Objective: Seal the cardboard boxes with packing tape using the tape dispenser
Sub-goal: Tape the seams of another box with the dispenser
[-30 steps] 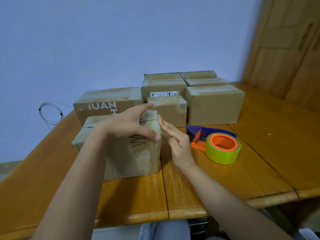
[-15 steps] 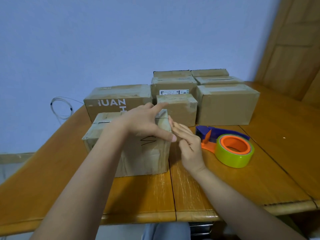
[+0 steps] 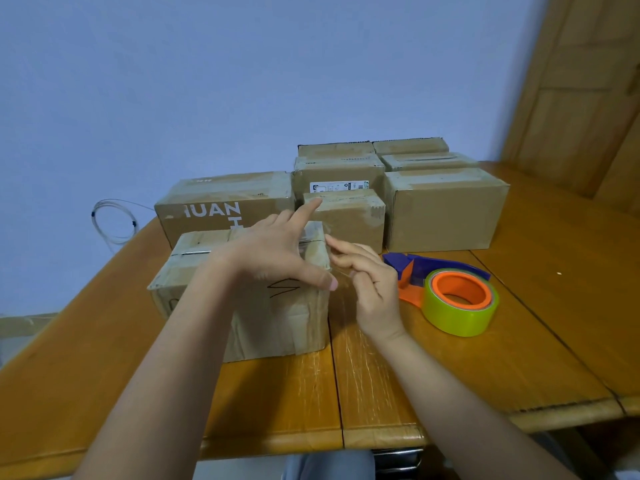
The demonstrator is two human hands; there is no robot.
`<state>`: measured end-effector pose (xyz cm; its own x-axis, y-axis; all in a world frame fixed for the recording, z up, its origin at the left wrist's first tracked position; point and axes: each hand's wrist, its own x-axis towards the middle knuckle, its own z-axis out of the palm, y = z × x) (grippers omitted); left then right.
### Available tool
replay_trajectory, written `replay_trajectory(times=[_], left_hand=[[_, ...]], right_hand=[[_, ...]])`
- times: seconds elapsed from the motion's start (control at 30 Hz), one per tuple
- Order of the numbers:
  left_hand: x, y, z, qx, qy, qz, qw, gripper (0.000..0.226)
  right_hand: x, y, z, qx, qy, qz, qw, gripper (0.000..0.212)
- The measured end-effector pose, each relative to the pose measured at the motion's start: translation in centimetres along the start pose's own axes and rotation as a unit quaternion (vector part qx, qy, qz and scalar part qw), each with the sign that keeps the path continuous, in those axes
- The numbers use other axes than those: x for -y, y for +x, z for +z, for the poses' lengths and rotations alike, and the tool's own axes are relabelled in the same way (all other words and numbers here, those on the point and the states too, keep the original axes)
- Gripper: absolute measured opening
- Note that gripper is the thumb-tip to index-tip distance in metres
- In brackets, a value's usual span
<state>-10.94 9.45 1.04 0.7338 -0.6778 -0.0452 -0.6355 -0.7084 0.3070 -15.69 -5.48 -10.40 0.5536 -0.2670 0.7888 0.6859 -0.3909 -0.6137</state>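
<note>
I see my left hand [image 3: 277, 251] spread flat across the top right corner of the nearest cardboard box [image 3: 242, 306], index finger lifted, thumb down over the front edge, grip wide and closed on nothing. My right hand [image 3: 367, 282] sits at the box's right side with fingers curled, seemingly pinching a clear strip of packing tape [image 3: 341, 271] against that corner, though the grip is hard to read. The tape dispenser [image 3: 450, 289], purple and orange with a yellow-green roll, lies on the table [image 3: 519, 341] just right of that hand. More boxes [image 3: 443, 209] stand behind
</note>
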Motion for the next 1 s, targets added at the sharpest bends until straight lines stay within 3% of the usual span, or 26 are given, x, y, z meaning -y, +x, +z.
replay_trajectory(times=[0.2, 0.33, 0.43, 0.67, 0.83, 1.0], left_hand=[[0.0, -0.1, 0.0, 0.0, -0.016, 0.005, 1.0, 0.139], [0.3, -0.1, 0.1, -0.007, -0.032, 0.008, 0.999, 0.138], [0.4, 0.0, 0.1, -0.011, -0.04, 0.018, 0.999, 0.137], [0.5, -0.1, 0.1, -0.019, -0.039, 0.021, 0.999, 0.137], [0.4, 0.0, 0.1, -0.02, -0.035, 0.019, 0.999, 0.136], [0.3, -0.2, 0.1, -0.024, -0.042, 0.016, 0.999, 0.136]], right_hand=[[-0.1, 3.1, 1.1, -0.068, -0.023, 0.011, 0.997, 0.031], [-0.7, 3.7, 2.6, -0.02, 0.03, 0.105, 0.994, 0.032], [-1.2, 3.1, 2.4, 0.022, 0.084, 0.164, 0.983, 0.02], [-0.5, 3.9, 2.2, 0.009, 0.13, 0.231, 0.964, 0.015], [-0.8, 4.5, 2.3, -0.024, 0.045, 0.214, 0.976, 0.019], [-1.4, 4.3, 2.5, -0.05, -0.187, 0.055, 0.98, 0.014]])
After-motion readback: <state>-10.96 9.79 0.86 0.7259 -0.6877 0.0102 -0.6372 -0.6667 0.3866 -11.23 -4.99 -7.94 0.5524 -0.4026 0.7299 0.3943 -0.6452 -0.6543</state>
